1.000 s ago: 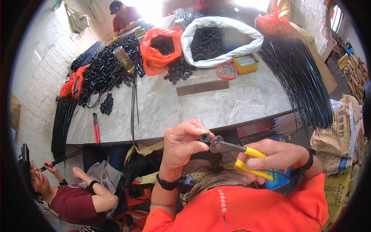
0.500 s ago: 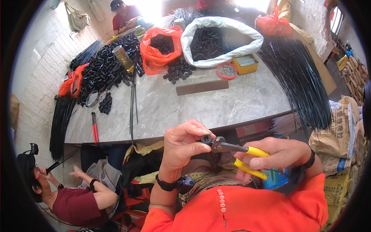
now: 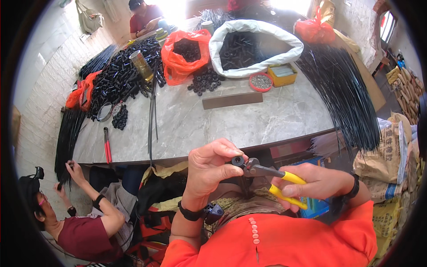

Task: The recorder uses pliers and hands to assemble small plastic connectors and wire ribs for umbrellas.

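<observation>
Head view, and it's close work here — the person's left hand (image 3: 209,164) has its grip pinching a black ring (image 3: 238,160) between thumb and fingers, the hole facing up, just in front of the counter (image 3: 195,129) edge! Over on the other side, the right hand (image 3: 309,180) keeps a grip wrapped around yellow-handled pliers (image 3: 269,171), handles spread, their dark head right beside the ring — whether they touch, one cannot tell! Up on the counter lies a dark flat bar (image 3: 232,100), then a red dish (image 3: 260,89) of small metal bits touching or nearly touching a yellow box (image 3: 284,80), and at far left a co-worker (image 3: 86,231) sits, one hand raised by drooping black rods (image 3: 66,142)
</observation>
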The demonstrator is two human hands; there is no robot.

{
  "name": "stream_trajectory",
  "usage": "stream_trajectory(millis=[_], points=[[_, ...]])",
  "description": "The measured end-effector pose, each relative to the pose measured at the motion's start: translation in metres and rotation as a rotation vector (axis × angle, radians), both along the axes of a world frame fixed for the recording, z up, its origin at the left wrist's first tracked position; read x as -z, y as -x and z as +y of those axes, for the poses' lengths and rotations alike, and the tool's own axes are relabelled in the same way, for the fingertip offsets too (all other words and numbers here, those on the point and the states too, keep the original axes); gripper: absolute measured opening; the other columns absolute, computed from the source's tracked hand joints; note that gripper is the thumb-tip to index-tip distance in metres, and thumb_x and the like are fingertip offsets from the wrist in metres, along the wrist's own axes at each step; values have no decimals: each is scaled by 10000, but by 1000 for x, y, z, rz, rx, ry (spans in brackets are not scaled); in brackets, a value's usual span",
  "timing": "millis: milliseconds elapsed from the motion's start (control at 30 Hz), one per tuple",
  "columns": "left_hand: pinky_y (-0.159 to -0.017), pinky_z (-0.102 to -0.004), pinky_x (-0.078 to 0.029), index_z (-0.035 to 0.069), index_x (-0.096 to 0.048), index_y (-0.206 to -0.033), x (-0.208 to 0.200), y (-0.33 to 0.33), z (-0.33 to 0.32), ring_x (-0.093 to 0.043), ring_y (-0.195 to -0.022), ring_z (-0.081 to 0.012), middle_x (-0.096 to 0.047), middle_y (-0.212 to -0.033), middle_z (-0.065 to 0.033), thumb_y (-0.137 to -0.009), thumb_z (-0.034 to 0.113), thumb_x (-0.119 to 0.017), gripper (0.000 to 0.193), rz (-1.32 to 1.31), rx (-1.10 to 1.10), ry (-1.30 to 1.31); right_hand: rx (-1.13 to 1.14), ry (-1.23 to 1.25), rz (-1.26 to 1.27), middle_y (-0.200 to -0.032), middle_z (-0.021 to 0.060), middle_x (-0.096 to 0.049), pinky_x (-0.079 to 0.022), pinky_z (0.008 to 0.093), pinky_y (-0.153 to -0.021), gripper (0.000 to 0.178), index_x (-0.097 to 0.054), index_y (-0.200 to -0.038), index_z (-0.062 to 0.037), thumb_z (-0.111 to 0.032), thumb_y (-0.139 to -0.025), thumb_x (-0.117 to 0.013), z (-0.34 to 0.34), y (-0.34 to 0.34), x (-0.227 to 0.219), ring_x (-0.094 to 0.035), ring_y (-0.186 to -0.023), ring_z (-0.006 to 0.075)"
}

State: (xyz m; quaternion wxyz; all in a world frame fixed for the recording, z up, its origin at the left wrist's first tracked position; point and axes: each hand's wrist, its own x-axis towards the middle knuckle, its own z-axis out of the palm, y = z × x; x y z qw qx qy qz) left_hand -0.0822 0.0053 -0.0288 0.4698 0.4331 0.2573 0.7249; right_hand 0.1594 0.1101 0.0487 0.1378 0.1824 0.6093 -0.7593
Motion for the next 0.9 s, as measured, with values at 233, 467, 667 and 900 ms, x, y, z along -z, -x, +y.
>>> stream_trajectory(millis=[233, 467, 667, 900], points=[[-792, -328, -568, -31, -659, -975, 5, 0, 1, -665, -911, -233, -649, -968, -160, -719, -168, -733, 299, -17, -56, -12, 59, -306, 28, -787, 34, -608, -492, 261, -577, 242, -485, -1091, -25, -258, -1030, -494, -15, 5, 6, -611, -656, 102], [-789, -401, -569, -56, -659, -1019, 13, 0, -4, -680, -890, -299, -647, -948, -184, -690, -211, -656, 363, 2, -119, -28, 59, -441, -16, -774, 31, -604, -488, 279, -576, 321, -516, -1087, -26, -338, -1010, -511, 9, 9, -2, -613, -636, 112], [-710, -420, -576, -3, -645, -1089, 15, -1, -13, -672, -798, -314, -650, -933, -193, -799, 92, -774, 331, 104, -265, -6, 283, -1299, 61, -895, 184, -645, -503, 443, -695, 363, -552, -1086, -2, -342, -959, -532, 66, 19, 74, -650, -813, 351], [-791, -416, -571, -64, -634, -1052, 5, 2, -16, -682, -878, -336, -643, -976, -216, -740, -132, -675, 322, -16, -172, -2, 381, -1758, -143, -954, 162, -581, -505, 453, -760, 374, -575, -1025, -24, -359, -870, -634, 151, 3, 145, -595, -942, 342]])
